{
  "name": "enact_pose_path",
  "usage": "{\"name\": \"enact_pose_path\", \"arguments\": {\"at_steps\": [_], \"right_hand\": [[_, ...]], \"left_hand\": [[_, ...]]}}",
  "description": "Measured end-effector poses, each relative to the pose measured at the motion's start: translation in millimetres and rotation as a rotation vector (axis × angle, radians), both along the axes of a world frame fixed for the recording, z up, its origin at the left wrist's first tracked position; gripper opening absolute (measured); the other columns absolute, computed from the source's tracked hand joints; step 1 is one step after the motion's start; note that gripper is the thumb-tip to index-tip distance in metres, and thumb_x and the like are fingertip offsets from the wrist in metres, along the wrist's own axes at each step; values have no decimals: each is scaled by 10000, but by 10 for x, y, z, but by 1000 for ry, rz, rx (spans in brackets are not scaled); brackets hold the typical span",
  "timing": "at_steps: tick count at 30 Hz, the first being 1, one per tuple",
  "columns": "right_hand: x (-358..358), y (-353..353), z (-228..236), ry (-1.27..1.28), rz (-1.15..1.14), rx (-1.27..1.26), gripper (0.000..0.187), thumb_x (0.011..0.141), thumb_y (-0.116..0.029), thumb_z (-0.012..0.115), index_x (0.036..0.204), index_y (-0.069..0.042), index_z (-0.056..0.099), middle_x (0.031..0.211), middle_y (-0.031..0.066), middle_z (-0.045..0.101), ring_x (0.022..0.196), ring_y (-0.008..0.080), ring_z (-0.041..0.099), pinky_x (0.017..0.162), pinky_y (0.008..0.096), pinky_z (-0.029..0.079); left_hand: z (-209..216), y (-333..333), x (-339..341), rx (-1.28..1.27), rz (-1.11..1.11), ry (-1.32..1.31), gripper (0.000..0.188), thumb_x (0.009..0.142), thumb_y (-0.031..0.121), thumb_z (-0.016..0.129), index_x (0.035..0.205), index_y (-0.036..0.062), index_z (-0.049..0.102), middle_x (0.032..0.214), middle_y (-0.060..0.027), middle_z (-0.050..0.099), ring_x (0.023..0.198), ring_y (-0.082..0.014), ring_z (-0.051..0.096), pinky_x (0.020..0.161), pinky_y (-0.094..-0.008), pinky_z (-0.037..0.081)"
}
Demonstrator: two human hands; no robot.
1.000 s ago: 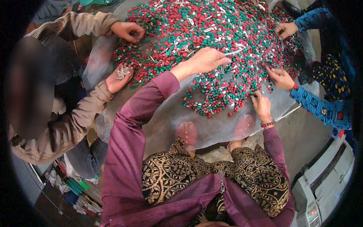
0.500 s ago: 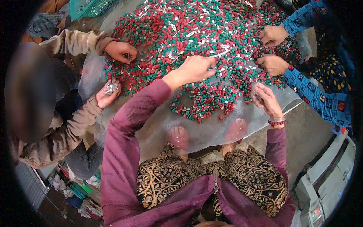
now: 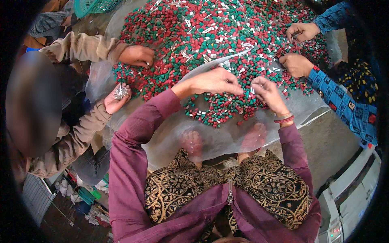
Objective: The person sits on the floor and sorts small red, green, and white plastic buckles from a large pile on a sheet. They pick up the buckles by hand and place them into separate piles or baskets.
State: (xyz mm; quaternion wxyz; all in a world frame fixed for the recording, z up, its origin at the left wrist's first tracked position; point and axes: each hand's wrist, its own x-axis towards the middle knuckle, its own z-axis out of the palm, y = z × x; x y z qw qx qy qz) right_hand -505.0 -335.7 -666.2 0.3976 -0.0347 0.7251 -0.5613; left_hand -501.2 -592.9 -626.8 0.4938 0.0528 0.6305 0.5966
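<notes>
- The pile [image 3: 210, 48] of small red, green and white pieces spreads over the far part of the scene, on a clear sheet [image 3: 170, 141].
- The person's left hand [image 3: 212, 82] is above the near side of the pile, its bent fingers pointing right; I cannot tell whether they grip anything.
- The pale strip [image 3: 219, 62] slants up and right just beyond that hand, its left end hidden behind the hand; whether the hand touches it is unclear.
- The right hand [image 3: 269, 95] is just right of the left, fingers curled, the 2 hands near each other but apart.
- The white bit [image 3: 252, 90] is at the right hand's fingertips, on their left side; blur hides whether they pinch it.
- Pieces of the pile lie beneath and around both hands' fingers, reaching nearer than the fingertips.
- On the left, a co-worker in brown sleeves has 1 far hand [image 3: 139, 56] at the pile's edge and 1 near hand [image 3: 117, 101], palm up, holding silvery slivers [image 3: 120, 92].
- On the right, a co-worker in blue sleeves has 2 hands [image 3: 298, 65] at the pile, fingers bent down.
- The green basket [image 3: 97, 5] is far left.
</notes>
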Motion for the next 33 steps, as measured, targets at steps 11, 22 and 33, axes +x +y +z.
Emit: {"name": "enact_pose_path", "arguments": {"at_steps": [11,22,33], "right_hand": [[-362,566,545,-440,-310,-666,252,925,-272,518,824,-54,442,580,6,370,425,85,323,337,203,217],[-68,321,177,177,-233,27,196,887,-95,601,1073,-33,616,679,-56,493,611,43,433,559,211,362],[69,309,23,675,281,667,242,787,-144,660,986,-46,566,714,156,619,702,351,621,586,432,472]], "left_hand": [[32,945,-277,-265,-611,1231,147,746,163,563,706,69,669,686,-143,649,675,-303,667,558,-430,527],[-732,901,257,-377,-505,1362,193,796,176,542,942,51,564,752,-61,551,678,-194,620,470,-321,496],[-522,-112,333,-855,105,1220,299,836,253,628,1107,135,589,846,-39,634,745,-189,641,590,-334,510]]}}
